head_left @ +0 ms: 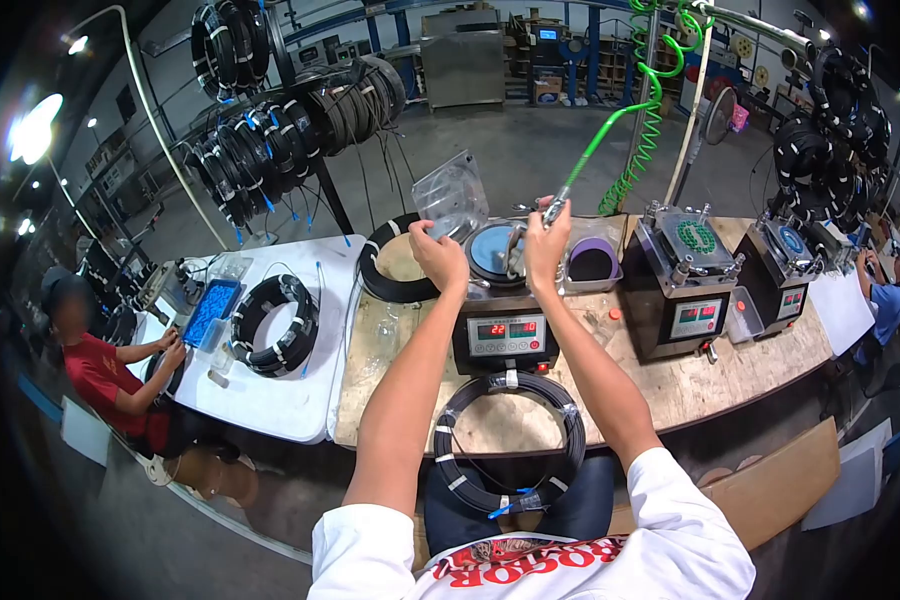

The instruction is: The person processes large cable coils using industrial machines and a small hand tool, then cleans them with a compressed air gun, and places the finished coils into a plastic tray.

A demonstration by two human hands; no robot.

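Note:
My left hand (440,257) is closed at the lower edge of a clear, squarish plate (452,190), which stands tilted up. My right hand (548,245) grips a metal air gun (558,208) with a green coiled hose (625,110) running up from it. Between the hands sits a polishing machine (506,335) with a round blue pad (492,250) on top and a lit red display. A metal part beside the pad is partly hidden by my right hand. A coil of black cable (510,440) lies in front of the machine, over my lap.
Another black cable coil (395,290) lies left of the machine. A purple round pad (592,260) sits at right, with two more machines (680,290) beyond. At left, a person in a red shirt (100,375) sits by a blue tray (210,310) and a cable coil (275,325).

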